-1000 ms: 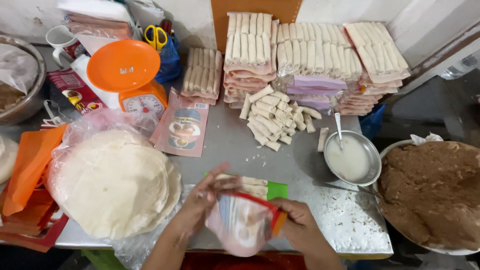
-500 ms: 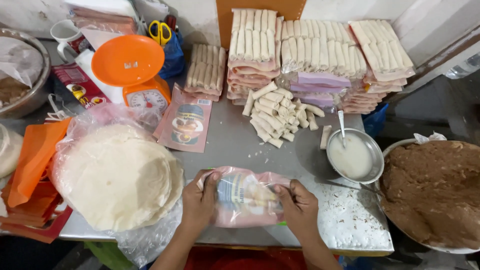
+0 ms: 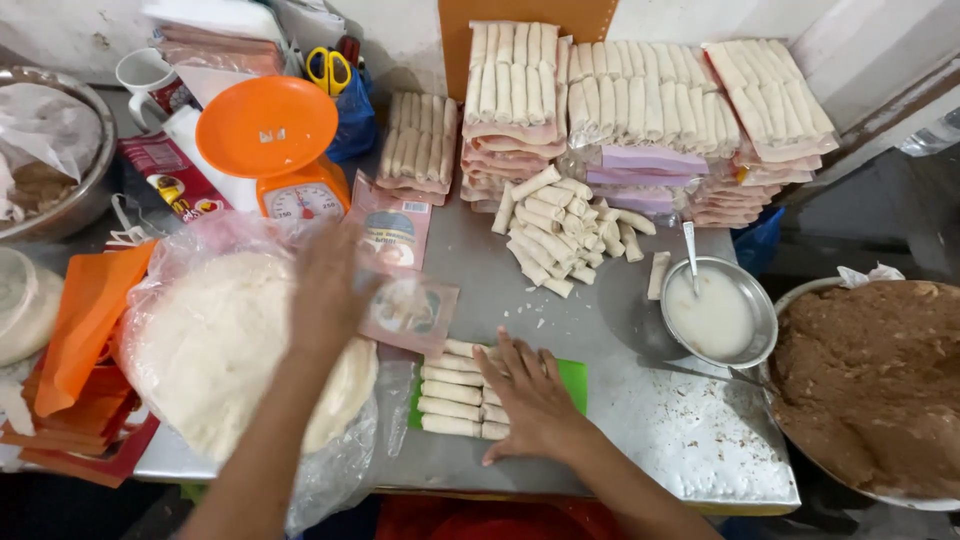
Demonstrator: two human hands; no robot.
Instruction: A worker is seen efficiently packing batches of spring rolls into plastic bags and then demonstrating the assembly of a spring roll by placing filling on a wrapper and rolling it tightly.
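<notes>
Pressing flat, the right hand [image 3: 530, 395] lies open, fingers spread, on a row of rolls [image 3: 455, 392] on a green tray [image 3: 572, 378] at the near table edge; the hand hides the row's right half and most of the tray. Left hand [image 3: 328, 285] is blurred, reaching far-left above the wrappers; it looks to pinch the corner of a printed pouch [image 3: 412, 308], but the grip itself is hard to make out. Wrappers [image 3: 215, 350], a round white stack in clear plastic, sit near left, partly covered by the left forearm.

Steel table [image 3: 680, 430], speckled with white flecks near right. Loose rolls [image 3: 555, 235] piled at centre. Packed trays [image 3: 640, 110] stacked along the far side, lower ones hidden. Paste bowl [image 3: 735, 330] with a spoon at right. Filling basin [image 3: 880, 385] cut off by the right edge. Orange scale [image 3: 275, 150] far left, a second pouch [image 3: 392, 225] just beside it. Scissors [image 3: 328, 70] and mug [image 3: 145, 75] at the far left. Metal bowl [image 3: 70, 190] with plastic cut off at the left edge. Orange sheets [image 3: 85, 320] near left, partly out of frame. Pale wall behind; dark floor at right, unclear.
</notes>
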